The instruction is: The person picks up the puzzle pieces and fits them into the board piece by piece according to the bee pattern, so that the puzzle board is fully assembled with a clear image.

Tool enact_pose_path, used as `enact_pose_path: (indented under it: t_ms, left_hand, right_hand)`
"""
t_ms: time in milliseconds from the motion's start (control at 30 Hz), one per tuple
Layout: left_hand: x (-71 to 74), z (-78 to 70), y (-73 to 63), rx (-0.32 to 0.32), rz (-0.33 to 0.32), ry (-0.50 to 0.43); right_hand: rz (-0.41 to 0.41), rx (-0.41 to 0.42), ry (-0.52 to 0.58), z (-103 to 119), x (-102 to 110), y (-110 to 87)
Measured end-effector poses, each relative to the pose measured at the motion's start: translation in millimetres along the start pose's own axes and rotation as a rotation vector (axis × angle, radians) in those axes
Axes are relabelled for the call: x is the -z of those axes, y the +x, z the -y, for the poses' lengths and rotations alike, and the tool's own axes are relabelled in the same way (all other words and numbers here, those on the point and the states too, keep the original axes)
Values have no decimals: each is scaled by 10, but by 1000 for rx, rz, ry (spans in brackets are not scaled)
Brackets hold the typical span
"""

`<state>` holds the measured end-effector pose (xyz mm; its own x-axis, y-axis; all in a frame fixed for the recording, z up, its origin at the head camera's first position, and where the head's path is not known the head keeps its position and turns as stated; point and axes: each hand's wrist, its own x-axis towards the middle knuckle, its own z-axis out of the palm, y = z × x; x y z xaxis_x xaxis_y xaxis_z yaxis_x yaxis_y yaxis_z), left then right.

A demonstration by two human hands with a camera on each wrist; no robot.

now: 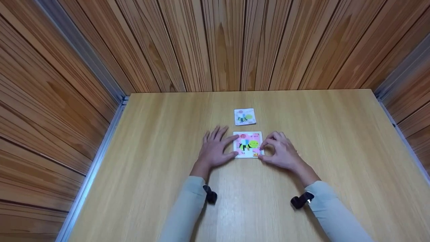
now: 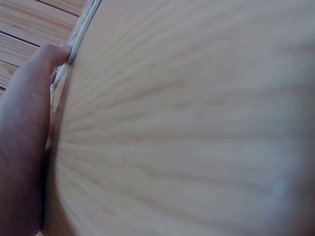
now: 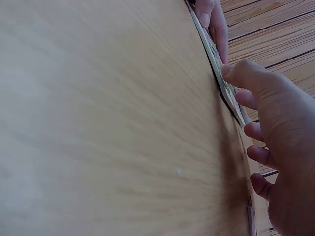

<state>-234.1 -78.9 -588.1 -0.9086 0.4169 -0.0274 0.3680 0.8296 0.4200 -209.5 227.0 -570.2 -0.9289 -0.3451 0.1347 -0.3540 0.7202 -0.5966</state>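
A square board with a bee picture (image 1: 249,144), white-rimmed and pink, lies flat on the table between the hands. At its left side the left hand (image 1: 215,148) rests palm down, fingers spread, thumb and index finger touching the rim. The right hand (image 1: 280,149) has bent fingers; its thumb and index finger grip the board's right edge near the lower corner. In the right wrist view the right thumb (image 3: 241,73) lies on the board's edge (image 3: 231,98). The left wrist view shows the left thumb (image 2: 54,56) against the opposite edge.
Just beyond the board lies a smaller card (image 1: 245,116) with a matching bee picture. The wooden table (image 1: 151,151) is bordered by wood-panelled walls (image 1: 225,43) at the back and sides, with a metal rail (image 1: 90,164) along the left.
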Motion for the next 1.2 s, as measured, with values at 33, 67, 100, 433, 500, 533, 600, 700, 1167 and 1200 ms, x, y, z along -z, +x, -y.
enact_pose_path:
  t_ms: [33,67,100,433,500,533,600,700,1167,1200]
  left_hand:
    - [2,-2,0,0,1,4]
    - [4,-1,1,0,1,7]
    - [6,-1,1,-2,-2,10]
    - [4,-13,-3,2,0,3]
    - [3,-15,-6,1,1,3]
    - [4,-17,-8,0,0,3]
    - [7,-19,-11,-1,-6,2]
    - [8,-18,-13,-2,-14,-4]
    - [-4,-7,-8,-2,2,0]
    - [-6,-5,-6,1,5,4]
  right_hand:
    - [1,-4,1,1,-1,-2]
    - [1,-7,2,3,-3,0]
    - [-1,-8,2,5,-7,1]
    - [0,-2,0,57,-57,17]
    - [-5,-2,-5,57,-63,19]
    - [-9,-2,-8,57,-66,22]
    - [-15,0,-10,53,-71,29]
    - [-18,2,-12,46,-74,38]
    - [10,-42,45,6,-38,37]
    - [12,-45,41,7,-38,38]
